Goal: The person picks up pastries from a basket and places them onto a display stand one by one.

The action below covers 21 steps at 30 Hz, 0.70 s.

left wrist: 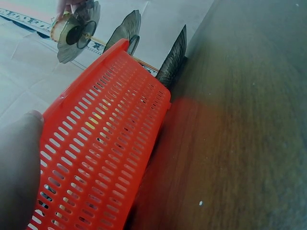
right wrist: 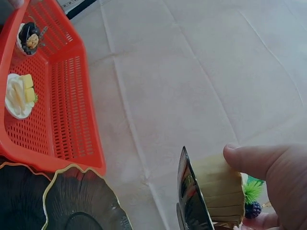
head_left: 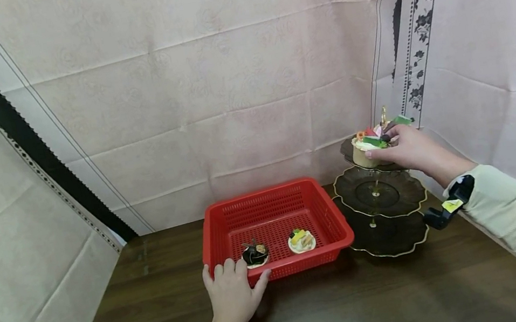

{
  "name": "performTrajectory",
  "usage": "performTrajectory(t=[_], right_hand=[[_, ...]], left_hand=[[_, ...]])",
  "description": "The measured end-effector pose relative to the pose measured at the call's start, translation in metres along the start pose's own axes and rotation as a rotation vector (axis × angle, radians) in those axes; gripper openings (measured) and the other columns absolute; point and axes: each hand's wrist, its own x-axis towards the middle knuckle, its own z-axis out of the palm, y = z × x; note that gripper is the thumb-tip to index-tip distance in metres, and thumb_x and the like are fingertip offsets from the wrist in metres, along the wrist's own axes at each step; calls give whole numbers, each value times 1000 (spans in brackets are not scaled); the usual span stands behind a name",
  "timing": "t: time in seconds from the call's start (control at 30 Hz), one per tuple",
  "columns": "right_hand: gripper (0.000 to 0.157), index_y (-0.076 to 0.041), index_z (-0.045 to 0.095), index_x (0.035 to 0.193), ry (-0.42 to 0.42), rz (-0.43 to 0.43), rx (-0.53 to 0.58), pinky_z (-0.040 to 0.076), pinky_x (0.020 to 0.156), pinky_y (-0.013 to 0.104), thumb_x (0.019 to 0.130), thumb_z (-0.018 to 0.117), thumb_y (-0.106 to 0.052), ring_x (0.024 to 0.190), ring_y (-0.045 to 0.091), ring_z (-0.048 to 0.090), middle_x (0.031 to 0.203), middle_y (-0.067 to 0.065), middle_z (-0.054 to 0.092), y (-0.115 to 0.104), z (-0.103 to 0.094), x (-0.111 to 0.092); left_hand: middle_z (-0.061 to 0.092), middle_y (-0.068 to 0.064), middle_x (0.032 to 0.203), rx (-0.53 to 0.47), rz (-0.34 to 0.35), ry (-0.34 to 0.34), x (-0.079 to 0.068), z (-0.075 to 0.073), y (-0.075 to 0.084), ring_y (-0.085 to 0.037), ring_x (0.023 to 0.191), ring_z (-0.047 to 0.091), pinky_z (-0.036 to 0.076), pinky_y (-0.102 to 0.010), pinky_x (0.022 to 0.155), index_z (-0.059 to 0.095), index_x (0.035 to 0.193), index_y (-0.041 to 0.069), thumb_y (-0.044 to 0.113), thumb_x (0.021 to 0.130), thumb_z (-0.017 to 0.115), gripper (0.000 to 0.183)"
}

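Observation:
My right hand (head_left: pixel 408 149) grips a decorated cupcake (head_left: pixel 364 158) at the top tier (head_left: pixel 347 150) of a dark three-tier stand with gold edges. Its thumb (right wrist: pixel 254 158) presses the pleated tan side of the cake, whose base meets the tier's surface. Green, red and white decorations crown this cupcake, partly hidden by the fingers. At the front left corner of a red slotted basket (head_left: pixel 269 192), my left hand (head_left: pixel 231 295) holds the rim, fingers over the top and thumb outside. Inside the basket are a dark-topped cupcake (head_left: pixel 254 254), near those fingers, and a yellow-topped cupcake (head_left: pixel 301 241).
The stand's middle tier (head_left: pixel 356 197) and bottom tier (head_left: pixel 391 241) are just right of the basket. Both stand and basket rest on a brown wooden table (head_left: pixel 159 304). Pale cloth (head_left: pixel 227 78) hangs behind and on both sides.

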Motion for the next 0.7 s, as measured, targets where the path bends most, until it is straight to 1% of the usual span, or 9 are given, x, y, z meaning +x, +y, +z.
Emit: performTrajectory(t=[0.07,0.23,0.3,0.43,0.5,0.7], right_hand=[[84,16,40,135,1,0,-21,50,86,54,92,67,-51,117,51,52,130,40,49,0,-2,-2],[83,15,41,135,8,-8,-23,54,76,46,92,66,-52,115,50,55,128,40,52,1,-11,-7],[82,14,41,135,7,-11,-5,54,77,46,93,64,-52,116,51,54,129,42,51,1,-14,-10],[78,10,43,135,22,-13,-13,52,78,51,95,60,-55,118,51,53,131,42,51,0,-21,-16],[77,8,43,135,36,-15,-11,52,79,52,96,59,-56,116,51,54,130,41,52,0,-23,-20],[75,7,42,136,97,-36,1,52,74,42,96,60,-54,113,46,57,129,36,58,-3,-24,-30]], left_hand=[[61,-11,85,2,-3,-5,0,0,0,-33,84,58,31,-73,103,68,89,9,70,85,61,61],[61,-10,85,0,-2,-1,0,0,0,-33,84,58,30,-73,102,68,89,10,70,85,60,61],[61,-10,84,-3,-1,-2,0,1,0,-33,84,58,30,-73,102,68,89,10,71,86,60,61],[61,-11,85,2,-6,-14,-1,1,0,-33,84,58,29,-73,103,68,89,9,71,87,58,63],[61,-11,86,6,-9,-21,-1,1,0,-34,85,58,29,-72,103,68,90,9,71,87,57,63],[62,-12,87,3,-9,-30,1,0,0,-35,86,58,28,-73,103,68,90,9,71,86,59,63]])
